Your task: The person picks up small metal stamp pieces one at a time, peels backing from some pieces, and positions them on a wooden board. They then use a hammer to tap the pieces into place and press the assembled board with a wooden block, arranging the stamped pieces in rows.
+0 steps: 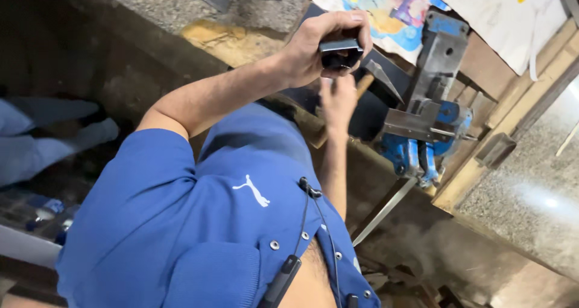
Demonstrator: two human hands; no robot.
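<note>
My left hand (319, 42) is raised and shut on a small dark rectangular metal piece (341, 51), held above the bench. Just below it, my right hand (338, 100) grips the wooden handle of a hammer (377, 79), whose dark pointed head sits beside the metal piece. To the right of both hands stands a blue bench vise (431, 133) with a grey metal angle (413, 124) in its jaws. My blue shirt fills the lower left of the view and hides most of my right forearm.
The vise is fixed on a wooden workbench (476, 181). A painted sheet (386, 6) and white paper (500, 12) lie behind it. A metal strip (386, 208) leans under the vise. Another person's legs (42, 133) are at the left, on the speckled floor (531, 199).
</note>
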